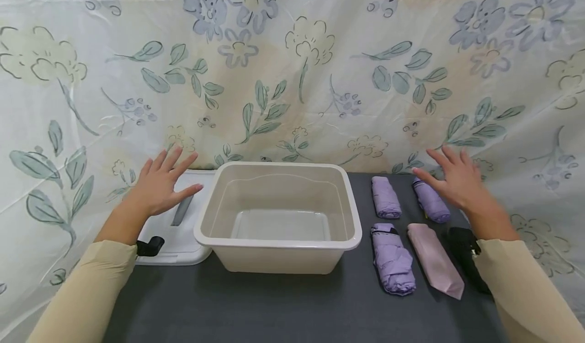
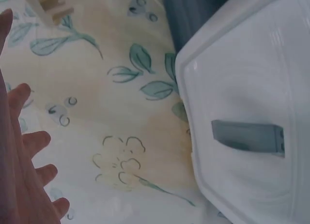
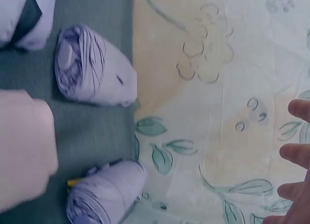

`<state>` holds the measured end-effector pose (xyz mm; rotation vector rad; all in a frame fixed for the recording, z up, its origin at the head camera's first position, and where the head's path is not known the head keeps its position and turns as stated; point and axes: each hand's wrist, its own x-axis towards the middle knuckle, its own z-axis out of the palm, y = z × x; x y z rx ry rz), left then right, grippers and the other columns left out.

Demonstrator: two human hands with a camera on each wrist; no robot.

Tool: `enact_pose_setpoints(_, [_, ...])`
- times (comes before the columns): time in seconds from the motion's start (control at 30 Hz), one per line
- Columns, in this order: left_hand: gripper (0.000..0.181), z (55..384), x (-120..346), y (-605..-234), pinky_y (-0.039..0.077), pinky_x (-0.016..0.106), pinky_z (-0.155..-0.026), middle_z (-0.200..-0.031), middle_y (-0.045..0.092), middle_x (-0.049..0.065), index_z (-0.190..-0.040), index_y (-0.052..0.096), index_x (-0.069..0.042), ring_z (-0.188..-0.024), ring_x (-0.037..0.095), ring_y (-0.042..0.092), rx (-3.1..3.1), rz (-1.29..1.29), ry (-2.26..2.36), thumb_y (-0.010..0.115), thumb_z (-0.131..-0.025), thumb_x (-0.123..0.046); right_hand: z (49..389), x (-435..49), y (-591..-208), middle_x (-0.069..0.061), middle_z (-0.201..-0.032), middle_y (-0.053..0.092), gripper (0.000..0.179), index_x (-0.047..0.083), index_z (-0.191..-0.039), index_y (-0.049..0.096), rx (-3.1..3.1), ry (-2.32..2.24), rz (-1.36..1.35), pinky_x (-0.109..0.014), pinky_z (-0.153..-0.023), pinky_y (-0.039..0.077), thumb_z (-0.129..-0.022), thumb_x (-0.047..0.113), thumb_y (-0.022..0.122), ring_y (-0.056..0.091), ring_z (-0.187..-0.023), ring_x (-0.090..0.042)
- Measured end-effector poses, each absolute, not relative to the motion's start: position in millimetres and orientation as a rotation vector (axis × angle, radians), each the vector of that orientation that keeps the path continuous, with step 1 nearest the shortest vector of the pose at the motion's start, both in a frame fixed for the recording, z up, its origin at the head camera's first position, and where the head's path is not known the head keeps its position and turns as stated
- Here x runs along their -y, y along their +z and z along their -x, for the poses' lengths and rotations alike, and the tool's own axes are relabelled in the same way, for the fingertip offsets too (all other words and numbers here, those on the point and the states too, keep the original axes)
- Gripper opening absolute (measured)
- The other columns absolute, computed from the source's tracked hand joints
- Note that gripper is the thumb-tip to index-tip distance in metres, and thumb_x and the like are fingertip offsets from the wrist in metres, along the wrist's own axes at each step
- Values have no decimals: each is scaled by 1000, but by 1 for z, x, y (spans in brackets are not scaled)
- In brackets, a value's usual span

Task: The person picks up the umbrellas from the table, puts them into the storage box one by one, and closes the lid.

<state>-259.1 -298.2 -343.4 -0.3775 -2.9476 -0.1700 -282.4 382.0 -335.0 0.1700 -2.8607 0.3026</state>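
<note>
My left hand [image 1: 157, 185] hovers with fingers spread over a white lid [image 1: 155, 236] that has a grey handle [image 2: 249, 136]. To its right stands a deep beige plastic tub [image 1: 281, 258], its inside bare. My right hand [image 1: 457, 178], also spread and holding nothing, is raised at the far right, nearest a rolled purple bundle [image 1: 431, 201] resembling a folded umbrella. Another short purple bundle [image 1: 386, 198] lies beside that one. In front are a larger purple bundle [image 1: 394, 262], a pink pouch-like roll [image 1: 436, 262] and a black item [image 1: 466, 256], partly hidden by the right sleeve.
A dark grey table top [image 1: 274, 307] carries everything. Behind it hangs a pale floral cloth [image 1: 292, 79], which also comes forward along both sides. The tub's rim [image 1: 279, 242] overlaps the lid's right part in the head view.
</note>
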Motion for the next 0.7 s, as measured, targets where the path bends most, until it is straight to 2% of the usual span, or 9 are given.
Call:
enact_pose_setpoints(0.17, [89, 248, 293, -350, 8, 77, -118, -170, 16, 22, -166, 15, -30, -154, 53, 9, 2872, 422, -202, 53, -94, -67, 266, -373, -344, -34, -164, 20, 81, 9, -160, 32, 2787, 404, -253, -84, -110, 10, -100, 59, 52, 7, -147, -68])
enact_pose_setpoints(0.4, [90, 234, 284, -357, 18, 74, -118, -165, 27, 25, -165, 20, -25, -152, 53, 19, 2751, 480, -261, 60, -93, -61, 242, -357, -354, -33, -164, 23, 70, 5, -156, 41, 2669, 601, -377, -79, -117, 5, -100, 43, 60, 9, -151, -61])
enact_pose_setpoints(0.5, [92, 229, 278, -359, 23, 74, -117, -163, 32, 25, -165, 22, -21, -151, 51, 23, 2712, 501, -330, 63, -92, -59, 232, -347, -357, -31, -163, 26, 67, 6, -154, 44, 2653, 635, -388, -77, -118, 10, -100, 41, 60, 16, -152, -57])
enact_pose_setpoints(0.7, [89, 223, 265, -362, 30, 72, -114, -162, 36, 22, -164, 25, -18, -148, 45, 32, 2678, 517, -531, 67, -93, -50, 209, -331, -370, -23, -165, 30, 56, 10, -153, 47, 2618, 792, -375, -82, -111, 17, -103, 34, 56, 24, -151, -53])
